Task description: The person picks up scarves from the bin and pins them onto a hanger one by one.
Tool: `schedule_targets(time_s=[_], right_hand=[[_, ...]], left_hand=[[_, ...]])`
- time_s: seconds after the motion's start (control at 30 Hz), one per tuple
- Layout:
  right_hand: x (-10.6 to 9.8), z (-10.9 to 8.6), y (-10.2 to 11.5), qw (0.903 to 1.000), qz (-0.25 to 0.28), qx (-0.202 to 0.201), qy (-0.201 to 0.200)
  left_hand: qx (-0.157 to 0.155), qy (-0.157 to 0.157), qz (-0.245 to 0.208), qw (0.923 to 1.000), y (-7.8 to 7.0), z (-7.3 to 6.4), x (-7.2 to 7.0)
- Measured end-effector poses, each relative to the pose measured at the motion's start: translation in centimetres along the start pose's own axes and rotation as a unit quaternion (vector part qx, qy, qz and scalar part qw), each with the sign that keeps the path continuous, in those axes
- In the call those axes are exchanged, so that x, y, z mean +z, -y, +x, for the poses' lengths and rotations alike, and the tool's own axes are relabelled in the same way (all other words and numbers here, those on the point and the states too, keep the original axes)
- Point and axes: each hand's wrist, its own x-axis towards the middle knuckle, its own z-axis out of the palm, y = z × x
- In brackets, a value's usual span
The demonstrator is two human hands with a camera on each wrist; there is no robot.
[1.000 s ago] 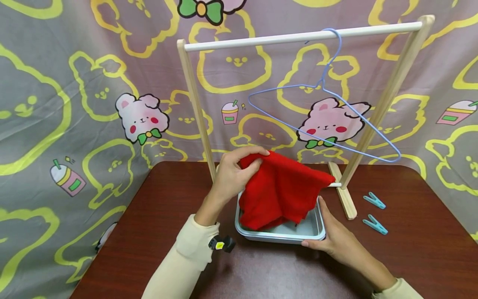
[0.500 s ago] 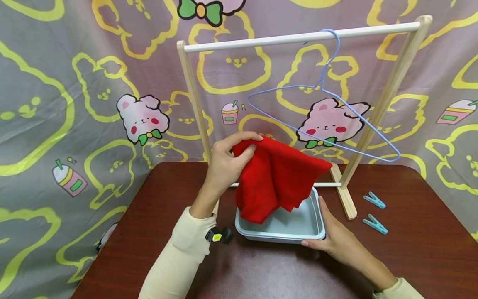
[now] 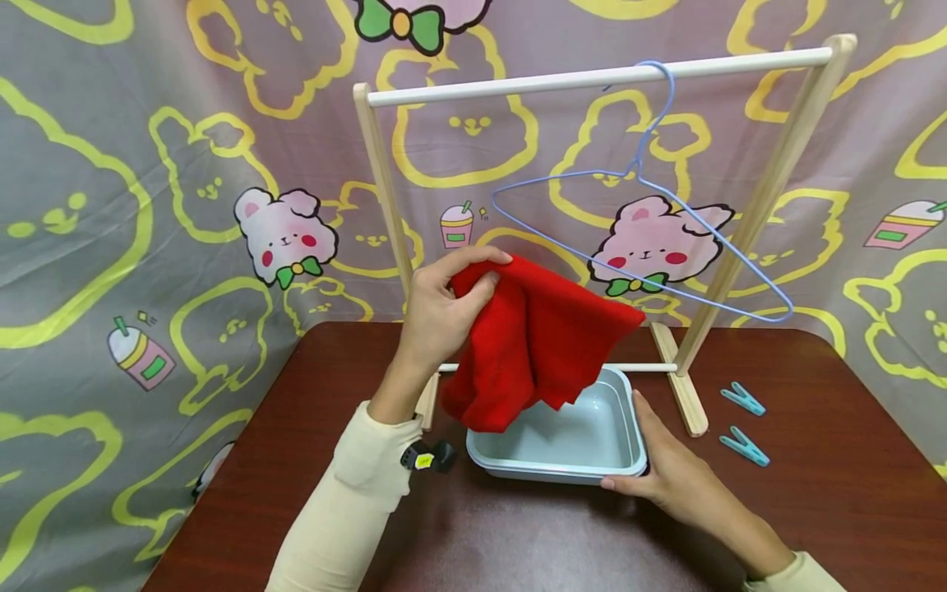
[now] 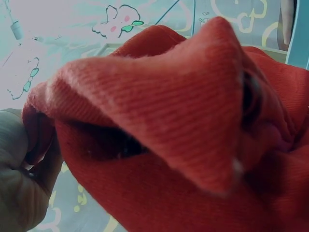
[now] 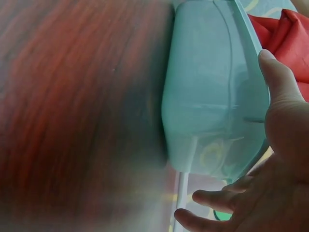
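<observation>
Head view: the left hand (image 3: 438, 312) pinches the upper edge of the red knit cloth (image 3: 555, 329) between thumb and fingers, holding it aloft over the left part of the pale blue basin (image 3: 584, 436). The right hand (image 3: 673, 473) spans the basin's near right corner, thumb at the near rim, fingers extended along the right side. A blue hanger (image 3: 639, 164) hangs from the top rail (image 3: 518, 85) of the wooden rack (image 3: 773, 189); two turquoise clothespins (image 3: 750, 450) lie on the table (image 3: 518, 534). Left wrist view: the fingers grasp a fold of ribbed cloth. Right wrist view: the thumb rests on the basin rim; the remaining fingers are uncurled
</observation>
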Motion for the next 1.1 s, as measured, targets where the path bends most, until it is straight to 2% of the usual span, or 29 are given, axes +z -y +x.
schedule_targets(time_s=[0.27,0.5,0.67,0.8,0.93,1.1], right_hand=[[-2.2,0.3,1.1,0.9999,-0.011,0.005,-0.007],[-6.2,1.4,2.9,0.9958,-0.051,-0.035,-0.067],[-8.8,1.5,3.9,0.9888,-0.065,-0.060,-0.120],[-10.6,1.7,4.8,0.9841,-0.078,-0.068,-0.144],[-12.0,1.8,5.7,0.9833,-0.070,-0.074,-0.150],[-13.6,2.1,6.5,0.9761,-0.058,-0.092,-0.188]], left_hand=[[-0.002,-0.002,-0.003,1.0000,0.1,0.1,0.2],[-0.006,-0.006,0.007,0.9999,0.3,0.0,0.1],[-0.008,-0.006,0.009,0.9999,0.4,0.0,0.1],[-0.007,-0.006,0.009,0.9999,0.4,0.0,0.0],[-0.008,-0.006,0.017,0.9998,0.5,0.0,0.0],[-0.009,-0.002,0.023,0.9997,0.6,-0.1,0.0]])
